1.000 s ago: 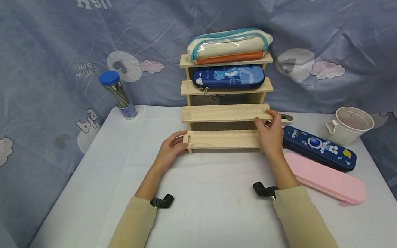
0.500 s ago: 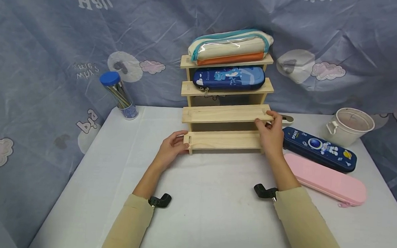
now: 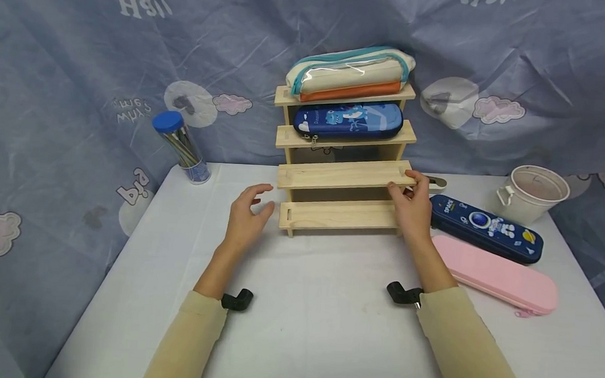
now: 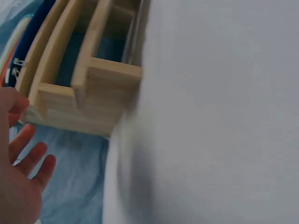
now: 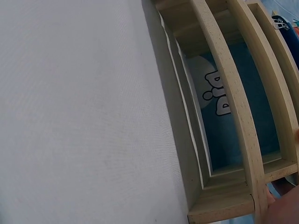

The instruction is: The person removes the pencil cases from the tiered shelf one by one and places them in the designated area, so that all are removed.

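A light wooden stepped shelf rack (image 3: 339,215) with several tiers stands at the back of the table. My right hand (image 3: 411,211) grips its right end at the second tier from the bottom, thumb in front and a finger on top. My left hand (image 3: 243,223) is in the air just left of the lowest tier, holding nothing, fingers and thumb spread apart. The left wrist view shows that hand's fingers (image 4: 32,158) beside the rack's side panel. On the top tier lies a cream, teal and orange pencil pouch (image 3: 352,74); below it sits a blue dinosaur pencil case (image 3: 347,120).
Right of the rack lie a navy space-themed pencil case (image 3: 485,228) and a pink case (image 3: 495,274) on the white table (image 3: 316,327). A white pot (image 3: 525,200) stands behind them. A blue-lidded pencil cup (image 3: 181,145) is at the back left, before the hanging cloth.
My left hand has let go of the rack's lower left end and moved left, its fingers spreading. My right hand has stayed on the rack, which looks unmoved.
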A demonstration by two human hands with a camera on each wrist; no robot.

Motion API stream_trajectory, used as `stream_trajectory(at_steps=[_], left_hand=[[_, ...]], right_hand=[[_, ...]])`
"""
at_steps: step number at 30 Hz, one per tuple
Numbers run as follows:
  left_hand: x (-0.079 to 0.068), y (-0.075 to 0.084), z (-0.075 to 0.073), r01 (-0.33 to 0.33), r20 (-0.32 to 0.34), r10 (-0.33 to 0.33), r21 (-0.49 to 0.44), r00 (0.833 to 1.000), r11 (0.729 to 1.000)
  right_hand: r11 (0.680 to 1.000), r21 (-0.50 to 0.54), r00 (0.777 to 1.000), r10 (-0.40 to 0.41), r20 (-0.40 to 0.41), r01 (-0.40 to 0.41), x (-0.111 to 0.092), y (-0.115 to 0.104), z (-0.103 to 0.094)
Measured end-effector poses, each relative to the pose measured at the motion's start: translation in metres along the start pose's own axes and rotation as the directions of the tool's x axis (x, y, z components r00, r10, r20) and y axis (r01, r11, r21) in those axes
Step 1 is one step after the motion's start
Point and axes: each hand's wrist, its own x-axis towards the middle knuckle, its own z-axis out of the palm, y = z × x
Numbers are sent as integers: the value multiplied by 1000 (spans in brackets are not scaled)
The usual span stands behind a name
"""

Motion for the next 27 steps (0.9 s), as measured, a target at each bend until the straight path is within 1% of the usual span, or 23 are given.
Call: stream_trajectory(at_steps=[2, 3, 5, 8, 11, 16, 18, 21, 23, 27], left_hand=[[9, 7, -4, -70, -49, 71, 26, 996, 997], [14, 11, -6, -97, -61, 99, 35, 993, 995], [25, 19, -9, -140, -71, 143, 50, 987, 989], [42, 30, -10, -176, -67, 181, 78, 981, 981], [58, 37, -10, -186, -55, 191, 93, 980, 978], [80, 48, -6, -156, -15, 158, 119, 987, 981], [87, 52, -5, -140, 3, 141, 136, 990, 981], [96, 57, -5, -135, 26, 132, 153, 991, 979], [102, 58, -4, -141, 37, 137, 152, 990, 978], [113, 59, -2, -160, 37, 156, 142, 987, 977]], right_hand=[[1000, 2, 1000, -1, -2, 1, 0, 0, 1], [1000, 3, 1000, 0, -3, 0, 0, 0, 1], [1000, 9, 1000, 8, -6, -8, 0, 0, 1], [1000, 12, 1000, 19, -8, -19, -1, -1, 0], [1000, 4, 1000, 23, -14, -23, -2, -2, -1], [1000, 0, 999, 29, -38, -29, -1, 1, -5], [1000, 8, 999, 22, -37, -22, -1, 1, -5], [1000, 20, 1000, 7, -27, -6, 0, 0, -4], [1000, 21, 1000, -2, -24, 3, 0, -1, -3], [1000, 21, 1000, -4, -31, 5, 0, 1, -3]])
